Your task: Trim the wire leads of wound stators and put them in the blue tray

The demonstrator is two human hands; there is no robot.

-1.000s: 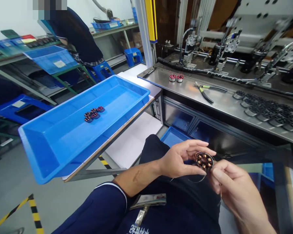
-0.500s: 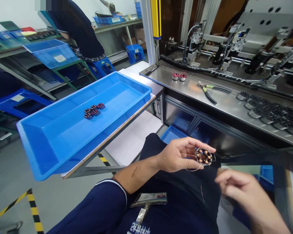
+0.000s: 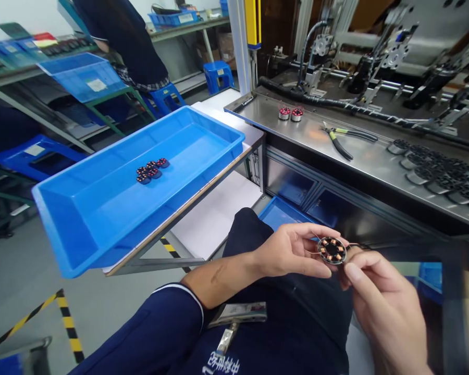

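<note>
The left hand [image 3: 283, 258] grasps a round copper-coil ring [image 3: 338, 249] at its fingertips, open face up, while the right hand [image 3: 386, 291] bends its fingers just beside the ring's edge opposite that palm, whether pinching anything I cannot tell.

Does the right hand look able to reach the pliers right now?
Probably yes: the pliers lie uncovered on the metal bench, nothing visibly blocking them, though the right hand is at the coil ring the left hand holds.
</note>
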